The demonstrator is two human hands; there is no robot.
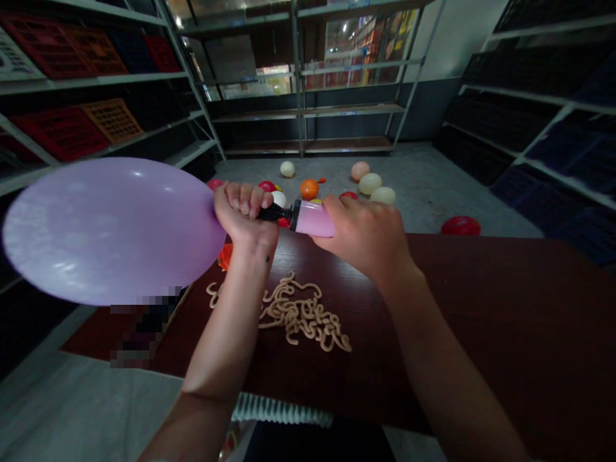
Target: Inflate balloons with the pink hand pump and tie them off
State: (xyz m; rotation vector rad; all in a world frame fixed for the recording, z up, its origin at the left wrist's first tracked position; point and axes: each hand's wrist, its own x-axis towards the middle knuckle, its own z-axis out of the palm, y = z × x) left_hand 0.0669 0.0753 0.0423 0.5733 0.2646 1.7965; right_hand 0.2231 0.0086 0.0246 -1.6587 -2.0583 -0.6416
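A large inflated purple balloon (pixel 115 231) hangs at the left, its neck hidden inside my left hand (pixel 248 212). The fingers of that hand are wrapped round the balloon's neck and the black nozzle end of a hand pump (pixel 315 218). My right hand (pixel 368 234) grips the pump's pink barrel from the right. Both hands are raised above the dark brown table (pixel 481 308). Below them, a tangled heap of tan, wavy cord-like pieces (pixel 308 314) lies on the tabletop. Something orange (pixel 224 256) shows partly behind my left wrist.
Several balloons lie on the floor beyond the table, among them an orange balloon (pixel 309 188), a pale balloon (pixel 370 183) and a red balloon (pixel 461 226). Metal shelving (pixel 301 83) stands at the back. Crates (pixel 113 120) fill racks at the left; dark racks line the right.
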